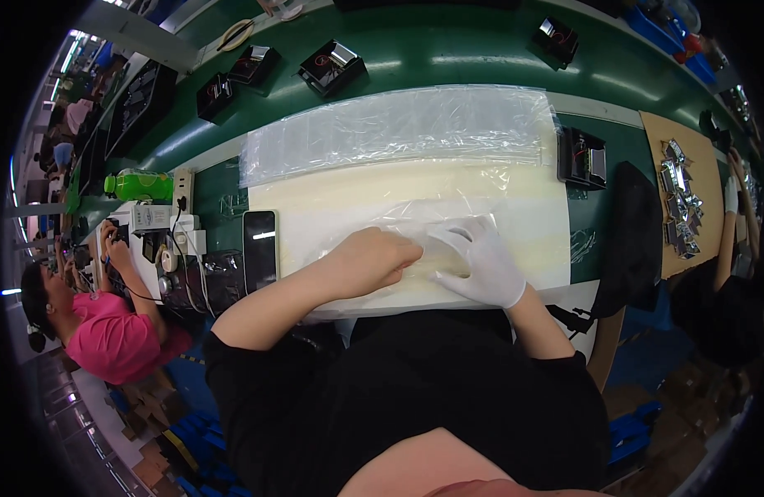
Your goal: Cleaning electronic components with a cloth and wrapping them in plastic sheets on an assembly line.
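Observation:
My left hand [374,258], bare, is closed with its fingers curled over the middle of the pale work surface [523,203]. Thin clear plastic film [407,222] lies wrinkled around and under it; whatever the fingertips pinch is hidden. Facing it from the right is my right hand [488,269] in a white glove. Its thumb and fingers are bent but apart, with a gap between them over the film. Beyond both hands, a stack of flat clear plastic bags [398,124] stretches across the far side of the surface.
A phone [260,248] lies left of my arm, near a green bottle [142,184] and cables. Black boxes with wires [332,66] stand on the green bench; another black box [582,157] is at right. Cardboard [705,199] bears shiny metal parts. Co-workers sit on both sides.

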{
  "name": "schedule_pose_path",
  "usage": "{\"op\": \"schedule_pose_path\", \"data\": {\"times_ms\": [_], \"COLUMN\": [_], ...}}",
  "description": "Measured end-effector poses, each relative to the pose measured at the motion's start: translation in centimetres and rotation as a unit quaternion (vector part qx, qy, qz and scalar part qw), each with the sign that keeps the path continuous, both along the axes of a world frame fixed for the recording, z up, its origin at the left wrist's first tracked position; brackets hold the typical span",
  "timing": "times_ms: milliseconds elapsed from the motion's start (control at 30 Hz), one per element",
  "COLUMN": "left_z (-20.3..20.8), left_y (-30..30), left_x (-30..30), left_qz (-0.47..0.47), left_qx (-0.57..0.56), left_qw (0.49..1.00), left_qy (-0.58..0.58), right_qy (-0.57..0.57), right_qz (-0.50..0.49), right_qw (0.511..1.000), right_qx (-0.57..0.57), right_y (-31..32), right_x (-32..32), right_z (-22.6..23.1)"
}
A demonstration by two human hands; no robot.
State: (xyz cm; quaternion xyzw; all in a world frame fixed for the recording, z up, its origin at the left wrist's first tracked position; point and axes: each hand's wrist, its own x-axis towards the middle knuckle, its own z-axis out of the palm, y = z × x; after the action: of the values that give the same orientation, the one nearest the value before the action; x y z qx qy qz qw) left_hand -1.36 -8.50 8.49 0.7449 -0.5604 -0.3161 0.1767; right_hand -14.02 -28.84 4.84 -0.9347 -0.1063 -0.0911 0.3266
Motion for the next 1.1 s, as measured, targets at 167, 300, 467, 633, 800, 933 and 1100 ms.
{"op": "schedule_pose_path", "data": {"times_ms": [167, 300, 467, 633, 800, 933, 1100], "left_z": [-2.6, -2.4, 0.7, 2.5, -3.5, -8.4, 1.3], "left_y": [0.8, 2.0, 4.2, 7.5, 17.6, 23.6, 17.3], "left_x": [-0.5, 0.2, 4.1, 15.3, 31.0, 34.6, 32.6], "left_qz": [0.017, 0.027, 0.084, 0.293, 0.408, 0.482, 0.519], "left_qx": [-0.082, -0.06, 0.08, -0.198, -0.047, 0.248, 0.266], "left_qw": [0.996, 0.997, 0.955, 0.874, 0.655, 0.589, 0.714], "left_qy": [-0.044, 0.03, 0.275, 0.333, -0.635, -0.6, -0.388], "right_qy": [-0.021, 0.063, 0.101, 0.099, 0.108, 0.101, 0.061], "right_qz": [0.013, -0.138, -0.233, -0.232, -0.228, -0.259, -0.21], "right_qw": [0.991, 0.895, 0.854, 0.752, 0.755, 0.794, 0.891], "right_qx": [0.134, 0.42, 0.454, 0.609, 0.605, 0.541, 0.397], "right_y": [-2.0, -2.8, -3.5, -3.5, -3.2, -2.7, -2.4], "right_x": [-0.5, -1.0, -0.7, -1.4, -1.3, -1.6, -1.9], "right_z": [-2.3, -2.4, -2.4, -3.7, -3.5, -3.1, -2.3]}}
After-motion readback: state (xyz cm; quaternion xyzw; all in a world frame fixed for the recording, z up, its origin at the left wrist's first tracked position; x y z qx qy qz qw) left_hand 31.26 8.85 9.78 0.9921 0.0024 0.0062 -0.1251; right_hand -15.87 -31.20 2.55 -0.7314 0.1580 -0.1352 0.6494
